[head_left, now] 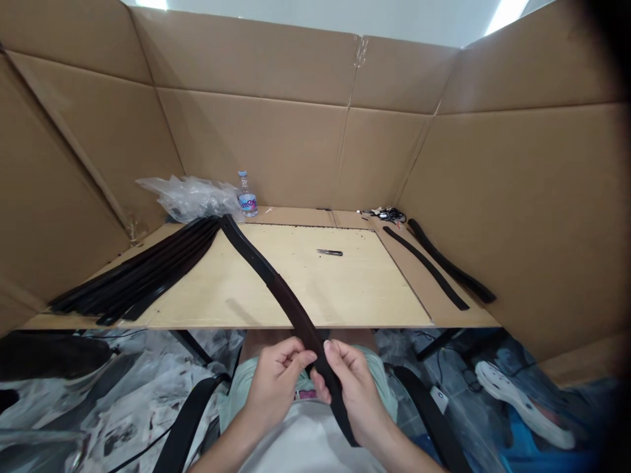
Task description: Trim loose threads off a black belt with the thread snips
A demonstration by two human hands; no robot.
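Note:
A long, curved black strip (pixel 290 302) runs from above my lap up across the front edge of the table. My left hand (pixel 279 378) pinches its left edge near the lower end. Opposite it, my right hand (pixel 357 387) grips the right edge, with the thumb on top and the fingers partly hidden beneath. The strip's far end reaches close to a fanned pile of similar black strips (pixel 148 269) at the table's left. Thread snips (pixel 330 252) lie on the pale board (pixel 355 289), beyond my hands.
Two black strips, a narrower one (pixel 426 264) and a thicker one (pixel 451 269), lie at the right. Clear plastic bags (pixel 194 198), a water bottle (pixel 248 202) and a small tangled heap (pixel 388 215) stand at the back. Cardboard walls (pixel 251 144) enclose the table.

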